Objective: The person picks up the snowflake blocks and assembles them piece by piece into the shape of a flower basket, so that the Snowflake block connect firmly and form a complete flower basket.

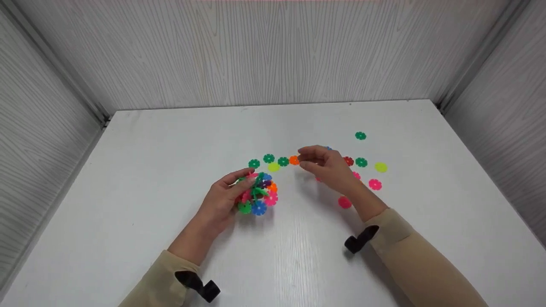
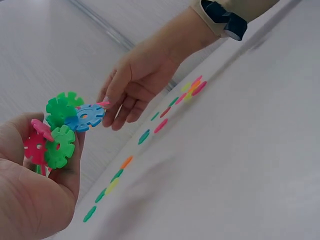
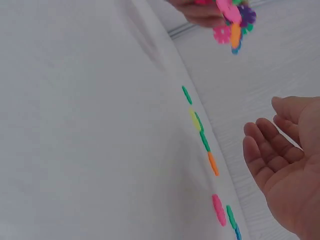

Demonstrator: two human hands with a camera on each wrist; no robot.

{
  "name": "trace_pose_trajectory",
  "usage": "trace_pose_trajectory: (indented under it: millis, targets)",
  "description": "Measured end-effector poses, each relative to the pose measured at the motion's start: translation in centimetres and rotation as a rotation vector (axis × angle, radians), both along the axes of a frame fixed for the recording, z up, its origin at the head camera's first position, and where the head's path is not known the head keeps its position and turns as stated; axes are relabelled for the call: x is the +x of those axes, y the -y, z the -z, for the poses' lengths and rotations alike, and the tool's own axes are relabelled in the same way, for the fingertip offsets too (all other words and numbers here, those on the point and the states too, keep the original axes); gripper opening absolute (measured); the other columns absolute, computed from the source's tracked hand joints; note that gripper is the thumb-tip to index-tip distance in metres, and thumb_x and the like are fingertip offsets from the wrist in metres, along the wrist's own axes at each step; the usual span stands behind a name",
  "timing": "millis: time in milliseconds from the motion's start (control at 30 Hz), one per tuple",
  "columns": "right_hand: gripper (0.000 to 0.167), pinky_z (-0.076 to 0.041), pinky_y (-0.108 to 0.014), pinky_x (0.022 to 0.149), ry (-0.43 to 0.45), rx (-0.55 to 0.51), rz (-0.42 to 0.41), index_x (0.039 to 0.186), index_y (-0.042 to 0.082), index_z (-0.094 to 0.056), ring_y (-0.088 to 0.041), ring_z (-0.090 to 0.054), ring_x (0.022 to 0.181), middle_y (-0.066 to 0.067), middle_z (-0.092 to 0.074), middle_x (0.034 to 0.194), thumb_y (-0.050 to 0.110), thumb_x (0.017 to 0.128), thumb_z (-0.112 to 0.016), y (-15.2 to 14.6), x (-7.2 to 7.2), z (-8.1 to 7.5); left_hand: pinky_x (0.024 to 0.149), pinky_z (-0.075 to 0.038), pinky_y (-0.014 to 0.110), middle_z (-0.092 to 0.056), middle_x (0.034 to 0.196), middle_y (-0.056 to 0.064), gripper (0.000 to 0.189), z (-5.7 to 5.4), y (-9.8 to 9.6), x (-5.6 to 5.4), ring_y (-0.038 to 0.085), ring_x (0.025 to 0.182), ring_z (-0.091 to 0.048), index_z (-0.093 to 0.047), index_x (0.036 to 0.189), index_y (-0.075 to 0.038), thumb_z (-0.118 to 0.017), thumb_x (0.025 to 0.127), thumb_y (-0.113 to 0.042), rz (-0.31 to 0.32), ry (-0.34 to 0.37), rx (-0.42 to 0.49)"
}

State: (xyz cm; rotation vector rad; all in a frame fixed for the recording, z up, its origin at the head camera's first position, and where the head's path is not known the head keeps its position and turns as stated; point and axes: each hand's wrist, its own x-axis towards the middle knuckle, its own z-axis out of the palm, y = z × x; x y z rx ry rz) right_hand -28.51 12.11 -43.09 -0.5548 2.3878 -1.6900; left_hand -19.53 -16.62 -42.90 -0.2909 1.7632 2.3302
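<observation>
My left hand (image 1: 222,198) grips a cluster of interlocked snowflake discs (image 1: 258,194) in pink, green, blue, orange and purple, held above the table. In the left wrist view, green and blue discs (image 2: 62,145) stick out past its thumb and fingers. To the right of the cluster my right hand (image 1: 330,166) hovers over the loose discs, fingers loosely bent. The right wrist view shows nothing between the thumb and fingers of this hand (image 3: 285,155). An orange disc (image 1: 294,160) lies just beyond its fingertips in the head view.
Loose discs lie on the white table (image 1: 179,149): green (image 1: 268,158) and yellow (image 1: 274,167) ones behind the cluster, pink (image 1: 375,184), red (image 1: 349,161) and yellow (image 1: 381,167) ones around the right hand. One green disc (image 1: 360,135) lies farther back. Pale wood-grain panels (image 1: 273,51) stand around the table.
</observation>
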Motion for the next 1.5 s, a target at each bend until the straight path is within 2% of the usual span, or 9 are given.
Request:
trace_pose_trajectory:
  millis: [200,367,600,700,833,1067,1233,1367,1500]
  targets:
    - [0.045,-0.053,-0.038,0.107,0.044,0.192,0.000,0.144,0.010,-0.063,-0.023,-0.060,0.126,-0.006,-0.068,0.135,0.015,0.101,-0.074,-0.1,-3.8,0.0,0.099,-0.057,0.031,-0.066,0.140,0.008,0.044,0.7,1.1,0.5,0.026,0.131,-0.060,-0.071,0.138,-0.013,-0.081,0.096,-0.019,0.024,0.020,-0.061]
    - [0.045,-0.055,-0.040,0.105,0.092,0.320,-0.014,0.144,0.017,-0.064,-0.026,-0.058,0.128,-0.003,-0.065,0.137,0.015,0.100,-0.075,0.8,-5.5,0.1,0.100,-0.057,0.032,-0.065,0.142,0.009,0.043,1.0,1.0,0.7,0.027,0.135,-0.056,-0.072,0.135,-0.013,-0.083,0.094,-0.018,0.054,0.003,-0.072]
    - [0.047,-0.054,-0.037,0.105,0.054,0.500,-0.062,0.144,0.021,-0.065,-0.025,-0.058,0.122,-0.002,-0.065,0.131,0.016,0.099,-0.077,1.9,-6.0,0.6,0.102,-0.056,0.032,-0.064,0.143,0.011,0.051,0.9,0.8,0.9,0.029,0.131,-0.061,-0.065,0.144,-0.010,-0.080,0.096,-0.014,0.168,-0.022,-0.038]
    - [0.044,-0.054,-0.037,0.103,0.035,0.533,-0.065,0.141,0.020,-0.067,-0.024,-0.058,0.118,-0.002,-0.066,0.126,0.015,0.099,-0.077,1.9,-5.9,0.7,0.103,-0.056,0.033,-0.060,0.146,0.012,0.055,0.9,0.6,1.0,0.030,0.131,-0.060,-0.062,0.147,-0.008,-0.079,0.096,-0.013,0.222,-0.047,-0.030]
    - [0.039,-0.056,-0.035,0.099,0.043,0.548,-0.051,0.134,0.020,-0.071,-0.025,-0.056,0.115,-0.004,-0.064,0.122,0.016,0.097,-0.080,1.6,-5.5,0.7,0.102,-0.056,0.034,-0.059,0.146,0.013,0.054,0.9,0.1,1.1,0.031,0.130,-0.060,-0.061,0.145,-0.009,-0.079,0.094,-0.011,0.245,-0.067,-0.047]
    - [0.022,-0.059,-0.033,0.087,0.038,0.471,-0.042,0.118,0.020,-0.077,-0.025,-0.059,0.108,-0.002,-0.066,0.114,0.018,0.097,-0.081,0.2,-3.4,0.3,0.100,-0.058,0.035,-0.061,0.144,0.011,0.048,0.9,-1.7,1.0,0.030,0.128,-0.063,-0.067,0.139,-0.009,-0.080,0.093,-0.010,0.207,-0.111,-0.098]
    - [0.015,-0.060,-0.030,0.078,-0.032,0.284,-0.049,0.112,0.020,-0.077,-0.025,-0.065,0.099,0.001,-0.072,0.106,0.023,0.097,-0.080,-0.4,-0.9,-1.3,0.098,-0.059,0.034,-0.062,0.141,0.010,0.043,1.0,-3.1,1.1,0.028,0.128,-0.061,-0.072,0.135,-0.010,-0.082,0.093,-0.015,0.204,-0.139,-0.138]
    - [0.013,-0.059,-0.032,0.074,-0.078,0.073,-0.122,0.107,0.017,-0.079,-0.038,-0.067,0.091,-0.003,-0.075,0.100,0.027,0.097,-0.080,-0.3,1.5,-2.9,0.097,-0.059,0.032,-0.066,0.136,0.009,0.039,1.3,-3.9,1.2,0.027,0.126,-0.062,-0.074,0.133,-0.011,-0.081,0.095,-0.018,0.233,-0.178,-0.175]
    - [0.014,-0.060,-0.035,0.074,-0.105,-0.021,-0.218,0.108,0.012,-0.081,-0.041,-0.069,0.086,-0.005,-0.076,0.096,0.023,0.099,-0.078,0.0,3.3,-3.4,0.096,-0.058,0.030,-0.070,0.131,0.008,0.036,1.6,-4.3,1.3,0.027,0.122,-0.063,-0.075,0.131,-0.010,-0.078,0.097,-0.020,0.265,-0.209,-0.202]
